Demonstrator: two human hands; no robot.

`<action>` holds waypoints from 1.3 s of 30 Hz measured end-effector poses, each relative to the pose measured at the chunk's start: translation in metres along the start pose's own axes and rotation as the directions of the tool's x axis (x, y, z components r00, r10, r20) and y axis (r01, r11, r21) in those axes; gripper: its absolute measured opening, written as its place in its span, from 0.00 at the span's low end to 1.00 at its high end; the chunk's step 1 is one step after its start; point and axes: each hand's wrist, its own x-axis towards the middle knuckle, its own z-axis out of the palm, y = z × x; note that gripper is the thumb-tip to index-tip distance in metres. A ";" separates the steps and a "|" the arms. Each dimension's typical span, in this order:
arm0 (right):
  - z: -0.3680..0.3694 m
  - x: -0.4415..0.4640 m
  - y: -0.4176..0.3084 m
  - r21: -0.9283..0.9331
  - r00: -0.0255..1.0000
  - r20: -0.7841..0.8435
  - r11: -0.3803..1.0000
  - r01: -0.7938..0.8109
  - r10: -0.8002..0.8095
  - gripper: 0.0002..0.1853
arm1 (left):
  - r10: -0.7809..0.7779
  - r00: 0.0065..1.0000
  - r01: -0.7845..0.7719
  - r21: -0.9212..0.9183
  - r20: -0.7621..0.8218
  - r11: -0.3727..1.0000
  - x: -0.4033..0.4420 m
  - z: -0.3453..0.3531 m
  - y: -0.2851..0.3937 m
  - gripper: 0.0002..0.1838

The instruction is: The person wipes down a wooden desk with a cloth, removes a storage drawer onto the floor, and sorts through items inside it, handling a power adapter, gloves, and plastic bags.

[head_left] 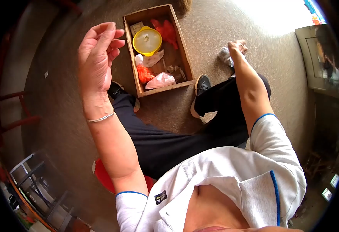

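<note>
My left hand point(99, 56) is raised left of the wooden box point(187, 63), palm turned inward. Its fingers are loosely curled and apart, with nothing visible between them. A thin silver bangle point(101, 118) circles that wrist. Out beyond the right knee, my right hand point(238, 47) is closed on a crumpled greyish plastic bag point(226, 57), which bulges out at its left side. Inside the box lie a yellow-rimmed lidded bowl point(147, 41), a red bag point(165, 31), an orange-red bag point(144, 73), a pink bag point(161, 81) and a whitish bag point(153, 58).
My shoes point(203, 84) flank the near end of the box. An old television point(318, 58) stands at the right. A red seat point(104, 178) shows beneath me. Metal-framed furniture point(28, 174) is at the lower left, and red legs point(21, 121) are at the left.
</note>
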 end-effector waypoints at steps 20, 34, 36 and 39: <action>0.149 -0.205 -0.251 0.732 0.382 0.130 0.348 0.586 -0.915 0.22 | 0.020 0.995 -0.012 0.093 -0.093 0.996 0.011 -0.002 0.028 0.11; 0.024 -0.096 -0.144 0.695 0.461 0.247 -0.176 -0.697 -0.852 0.16 | 0.066 0.990 -0.060 0.056 -0.125 0.997 0.019 -0.010 0.010 0.06; 0.006 -0.077 -0.129 0.730 0.561 0.268 -0.215 -0.648 -0.783 0.16 | 0.076 0.984 -0.068 0.056 -0.160 0.996 0.017 -0.003 0.007 0.06; -0.021 -0.040 -0.109 0.827 0.581 0.194 -0.186 -0.530 -0.791 0.16 | 0.080 0.987 -0.069 0.080 -0.142 0.994 0.017 0.001 0.004 0.06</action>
